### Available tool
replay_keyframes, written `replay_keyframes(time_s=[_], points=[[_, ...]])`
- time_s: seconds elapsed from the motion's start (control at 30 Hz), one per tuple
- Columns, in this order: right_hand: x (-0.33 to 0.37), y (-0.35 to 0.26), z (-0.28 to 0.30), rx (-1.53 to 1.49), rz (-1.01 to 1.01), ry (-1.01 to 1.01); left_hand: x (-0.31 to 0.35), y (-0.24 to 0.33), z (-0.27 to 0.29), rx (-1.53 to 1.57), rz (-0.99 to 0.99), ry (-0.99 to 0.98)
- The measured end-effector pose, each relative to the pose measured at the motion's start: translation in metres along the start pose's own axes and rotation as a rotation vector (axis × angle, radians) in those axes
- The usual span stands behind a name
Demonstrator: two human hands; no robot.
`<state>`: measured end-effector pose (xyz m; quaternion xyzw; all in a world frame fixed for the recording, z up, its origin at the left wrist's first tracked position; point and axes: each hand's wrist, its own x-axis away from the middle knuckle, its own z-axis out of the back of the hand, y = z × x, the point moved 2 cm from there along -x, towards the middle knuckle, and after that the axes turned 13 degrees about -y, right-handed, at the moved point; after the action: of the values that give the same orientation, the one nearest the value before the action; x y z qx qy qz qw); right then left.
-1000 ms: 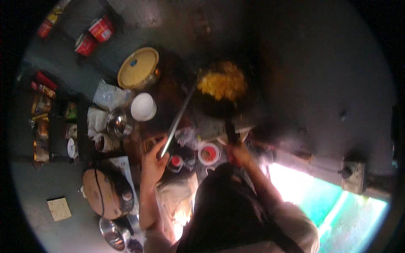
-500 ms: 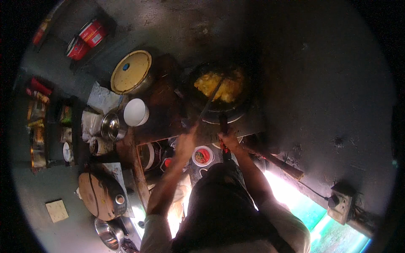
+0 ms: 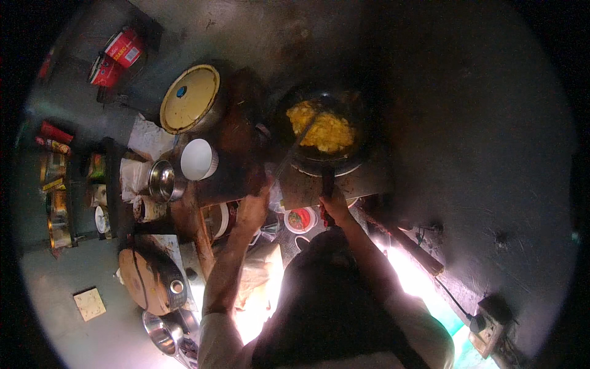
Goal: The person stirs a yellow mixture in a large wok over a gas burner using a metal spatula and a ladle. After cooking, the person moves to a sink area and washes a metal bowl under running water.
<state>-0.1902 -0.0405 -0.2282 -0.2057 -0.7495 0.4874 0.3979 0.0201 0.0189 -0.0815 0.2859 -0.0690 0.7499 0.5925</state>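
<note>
A dark wok (image 3: 326,99) sits on the stove, with yellow cooked food, like scrambled egg (image 3: 332,133), in its middle and left. My right hand (image 3: 336,208) is closed round the wok's dark handle (image 3: 328,181), which points towards me. In my left hand (image 3: 252,210) is the long thin handle of a spatula (image 3: 295,146), gripped by closed fingers. The spatula slants up to the right over the wok's near left rim, and its tip is in the yellow food. The exact shape of the tip is hidden there.
Left of the wok stand a white bowl (image 3: 198,159), a steel bowl (image 3: 162,181) and a large pot with a yellowish lid (image 3: 190,101). A round brown-lidded cooker (image 3: 142,281) is lower left. Below the counter sits a bowl with red contents (image 3: 300,219). A plugged socket (image 3: 487,332) is at right.
My left hand has drawn back to the left with the spatula, whose shaft now crosses the food's left part. The food looks more bunched. My right hand stays on the wok handle.
</note>
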Motion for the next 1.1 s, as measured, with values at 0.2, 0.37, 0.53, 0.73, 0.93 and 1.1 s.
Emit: replay_keyframes(time_s=[0.2, 0.37, 0.53, 0.73, 0.93, 1.1], points=[[-0.039, 0.077, 0.021, 0.342, 0.145, 0.146, -0.047, 0.059, -0.101, 0.796, -0.192, 0.219], [-0.013, 0.009, 0.012, 0.195, 0.093, -0.020, 0.024, 0.058, -0.032, 0.594, -0.404, 0.325], [-0.014, 0.037, 0.015, 0.166, 0.125, 0.057, 0.010, 0.067, 0.000, 0.572, -0.069, 0.200], [-0.021, 0.039, 0.009, 0.193, 0.151, -0.033, -0.025, 0.073, -0.087, 0.974, -0.155, 0.270], [0.001, -0.001, 0.004, -0.146, 0.004, -0.102, 0.059, 0.083, -0.020, 0.793, -0.186, 0.055], [0.016, -0.034, 0.017, 0.572, 0.137, 0.113, 0.085, 0.081, 0.021, 0.535, -0.017, -0.072]])
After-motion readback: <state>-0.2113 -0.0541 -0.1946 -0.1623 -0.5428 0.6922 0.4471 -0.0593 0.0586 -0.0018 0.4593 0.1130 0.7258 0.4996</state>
